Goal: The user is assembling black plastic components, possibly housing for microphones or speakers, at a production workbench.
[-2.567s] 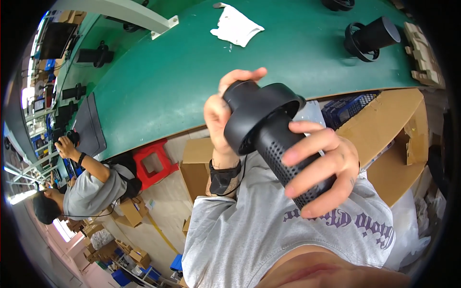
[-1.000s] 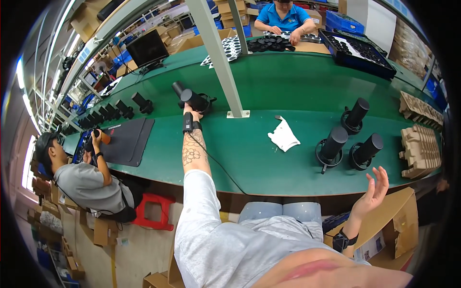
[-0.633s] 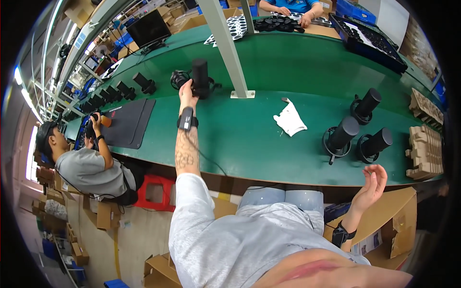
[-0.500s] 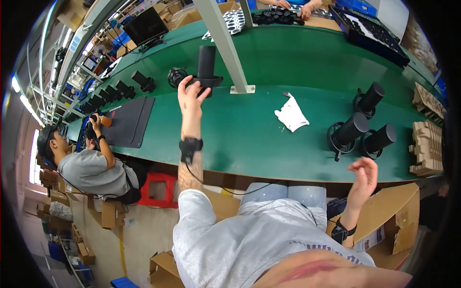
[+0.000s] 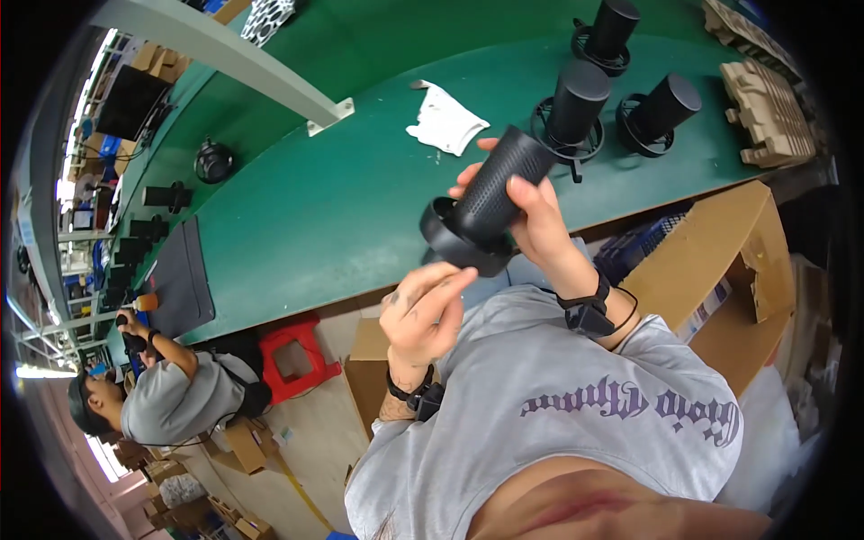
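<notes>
Held in front of my body, above the table's near edge, is a black microphone (image 5: 506, 184) with a perforated cylinder and a round ring mount at its lower end. It tilts, its top toward the upper right. My right hand (image 5: 540, 220) wraps round the cylinder, thumb across the near side and fingertips showing behind. My left hand (image 5: 423, 310) is closed at the lower rim of the ring mount, a fingertip pressed on it; its thumb is partly hidden. Just beyond stand similar microphones in ring mounts (image 5: 576, 103), (image 5: 661, 112), (image 5: 612, 31). A white glove (image 5: 447, 121) lies left of them.
The green table (image 5: 306, 207) carries a grey post (image 5: 243, 67), a black ring mount (image 5: 214, 162), a dark mat (image 5: 184, 279) and a row of microphones. Cardboard trays (image 5: 769, 112) lie at right, above an open carton (image 5: 720, 261). A co-worker (image 5: 189, 387) sits left, near a red stool (image 5: 292, 360).
The microphone has come from the far side of the table to in front of my body. My right hand, earlier open and free, now grips its cylinder. The view has turned.
</notes>
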Demonstrator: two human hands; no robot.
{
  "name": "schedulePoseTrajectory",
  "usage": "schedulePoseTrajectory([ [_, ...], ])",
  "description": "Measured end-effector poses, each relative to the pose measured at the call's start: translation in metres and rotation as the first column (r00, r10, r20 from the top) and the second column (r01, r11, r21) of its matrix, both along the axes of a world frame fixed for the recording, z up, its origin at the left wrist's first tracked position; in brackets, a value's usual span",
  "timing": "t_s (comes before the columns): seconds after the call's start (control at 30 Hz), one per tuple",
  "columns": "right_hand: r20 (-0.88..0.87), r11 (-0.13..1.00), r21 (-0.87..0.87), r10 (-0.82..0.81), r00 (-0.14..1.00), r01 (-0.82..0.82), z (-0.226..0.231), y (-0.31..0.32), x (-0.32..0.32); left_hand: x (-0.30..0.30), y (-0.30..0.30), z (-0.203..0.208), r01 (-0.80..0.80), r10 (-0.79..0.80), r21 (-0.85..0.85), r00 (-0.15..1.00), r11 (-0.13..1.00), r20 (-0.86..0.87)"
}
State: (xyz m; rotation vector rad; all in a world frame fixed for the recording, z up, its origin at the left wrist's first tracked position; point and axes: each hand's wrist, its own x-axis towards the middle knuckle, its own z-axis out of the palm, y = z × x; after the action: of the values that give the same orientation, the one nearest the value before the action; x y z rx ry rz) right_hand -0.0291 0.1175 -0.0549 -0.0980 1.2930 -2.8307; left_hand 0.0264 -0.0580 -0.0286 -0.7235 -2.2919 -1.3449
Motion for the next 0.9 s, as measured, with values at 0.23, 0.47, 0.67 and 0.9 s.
schedulePoseTrajectory([
  [0.23,0.458,0.846,-0.530,0.231,0.858,0.056,-0.006,0.012,0.001,-0.010,0.028,0.000,0.044,-0.050,0.049,0.993,0.998,0.107],
  [0.47,0.397,0.845,-0.534,0.260,0.880,-0.009,0.011,0.014,0.011,-0.009,0.039,0.002,-0.014,0.017,0.011,0.965,1.000,-0.261],
  [0.67,0.361,0.786,-0.618,0.283,0.889,0.001,0.019,0.015,0.016,-0.009,0.042,0.008,0.018,-0.040,-0.062,0.928,0.998,-0.370],
  [0.9,0.287,0.738,-0.670,0.363,0.887,-0.085,0.010,0.020,0.013,-0.013,0.041,0.020,0.184,-0.241,-0.168,0.861,0.968,-0.448],
])
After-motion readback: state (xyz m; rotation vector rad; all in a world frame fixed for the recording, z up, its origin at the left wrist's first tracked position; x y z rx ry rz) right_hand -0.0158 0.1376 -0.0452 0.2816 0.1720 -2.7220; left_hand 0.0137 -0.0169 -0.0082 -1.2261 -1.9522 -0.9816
